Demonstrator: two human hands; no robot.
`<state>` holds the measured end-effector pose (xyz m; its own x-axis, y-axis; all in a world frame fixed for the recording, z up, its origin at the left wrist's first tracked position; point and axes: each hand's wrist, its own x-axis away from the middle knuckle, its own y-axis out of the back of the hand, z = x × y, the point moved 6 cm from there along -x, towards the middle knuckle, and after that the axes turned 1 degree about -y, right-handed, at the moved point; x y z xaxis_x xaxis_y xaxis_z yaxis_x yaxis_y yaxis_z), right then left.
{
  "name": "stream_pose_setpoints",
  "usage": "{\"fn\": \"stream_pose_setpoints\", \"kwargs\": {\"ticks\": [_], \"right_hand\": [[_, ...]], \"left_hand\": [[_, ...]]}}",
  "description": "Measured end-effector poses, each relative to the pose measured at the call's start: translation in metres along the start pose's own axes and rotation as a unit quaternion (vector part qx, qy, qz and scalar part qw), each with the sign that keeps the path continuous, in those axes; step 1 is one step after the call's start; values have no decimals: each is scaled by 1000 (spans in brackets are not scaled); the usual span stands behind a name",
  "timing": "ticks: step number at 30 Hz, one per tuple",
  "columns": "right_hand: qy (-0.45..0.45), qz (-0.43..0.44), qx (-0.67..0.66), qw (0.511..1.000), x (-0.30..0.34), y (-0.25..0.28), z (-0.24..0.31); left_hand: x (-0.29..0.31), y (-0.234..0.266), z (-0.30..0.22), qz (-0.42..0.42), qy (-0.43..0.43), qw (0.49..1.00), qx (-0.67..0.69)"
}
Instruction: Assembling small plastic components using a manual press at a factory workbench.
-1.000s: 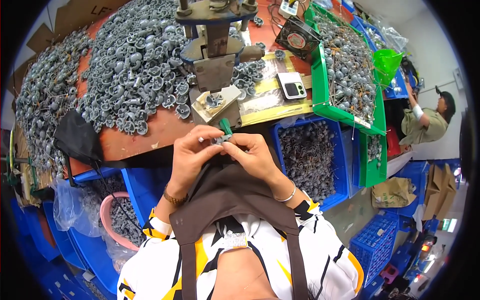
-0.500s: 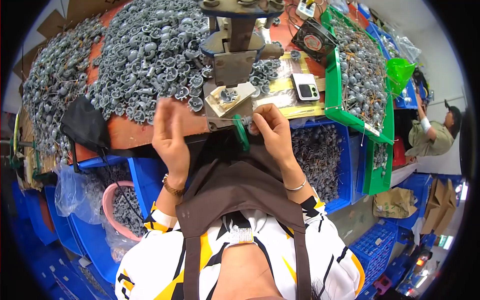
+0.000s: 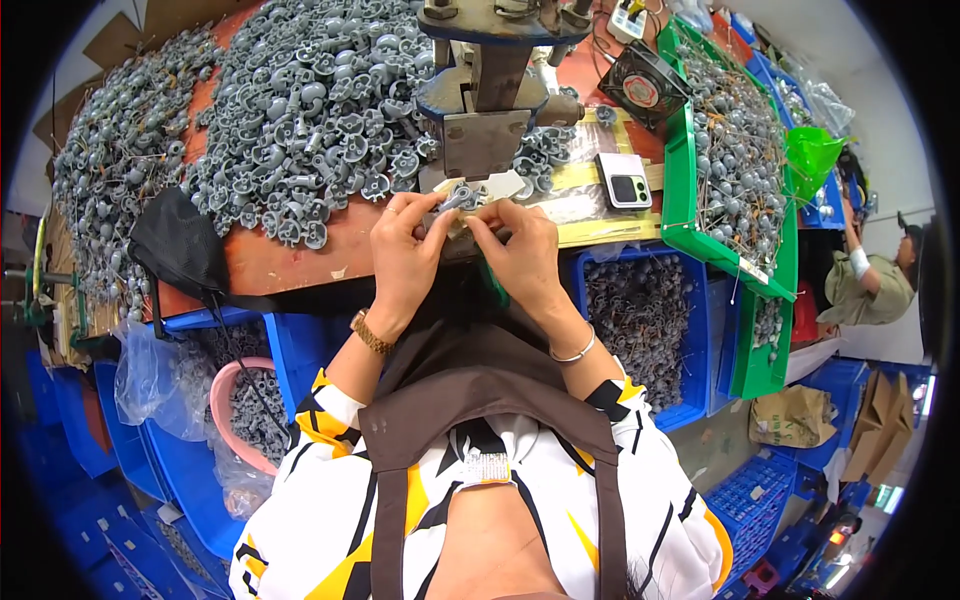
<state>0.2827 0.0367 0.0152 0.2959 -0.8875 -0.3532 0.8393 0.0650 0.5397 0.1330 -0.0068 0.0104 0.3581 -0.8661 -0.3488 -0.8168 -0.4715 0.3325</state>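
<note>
Under the metal press [image 3: 486,140], a grey plastic part [image 3: 458,198] sits at the pale fixture block [image 3: 503,185]. My left hand [image 3: 408,245] pinches at its left side, thumb and fingertips closed on it. From the right, my right hand [image 3: 522,248] comes in close with thumb and forefinger pinched together. What those right fingertips hold is too small to make out. A green strip [image 3: 493,283] shows below the table edge, partly hidden by my right hand.
A heap of grey plastic parts [image 3: 320,120] covers the table's left. Right of the press lie a phone [image 3: 625,182], a small black fan [image 3: 643,83] and a green tray [image 3: 680,190] of grey parts with wires. A blue bin [image 3: 650,395] stands below; another person [image 3: 873,280] is at far right.
My left hand has moved right and up to the fixture, and its fingers have closed. My right hand has shifted slightly left and left the green strip's top. Both hands now meet at the grey part.
</note>
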Motion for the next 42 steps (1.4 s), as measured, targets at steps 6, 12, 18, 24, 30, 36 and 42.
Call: {"fn": "stream_pose_setpoints", "kwargs": {"ticks": [6, 12, 18, 24, 30, 36, 42], "right_hand": [[48, -17, 74, 996, 1, 7, 6], [-7, -90, -92, 992, -54, 61, -20], [-9, 19, -319, 948, -183, 76, 17], [221, -117, -228, 941, -97, 131, 105], [313, -96, -38, 944, 31, 105, 87], [206, -265, -157, 929, -4, 135, 71], [21, -47, 35, 998, -14, 51, 18]], "left_hand": [[-15, -5, -1, 46, -24, 998, -27], [-13, -6, -5, 38, -34, 997, -62], [-7, -6, -9, 1, -37, 995, -97], [-4, -6, -8, -2, -40, 994, -104], [-8, -3, -18, 18, -63, 991, -118], [17, 43, -104, 37, -195, 980, -18], [58, 127, -202, -3, -411, 659, 630]]}}
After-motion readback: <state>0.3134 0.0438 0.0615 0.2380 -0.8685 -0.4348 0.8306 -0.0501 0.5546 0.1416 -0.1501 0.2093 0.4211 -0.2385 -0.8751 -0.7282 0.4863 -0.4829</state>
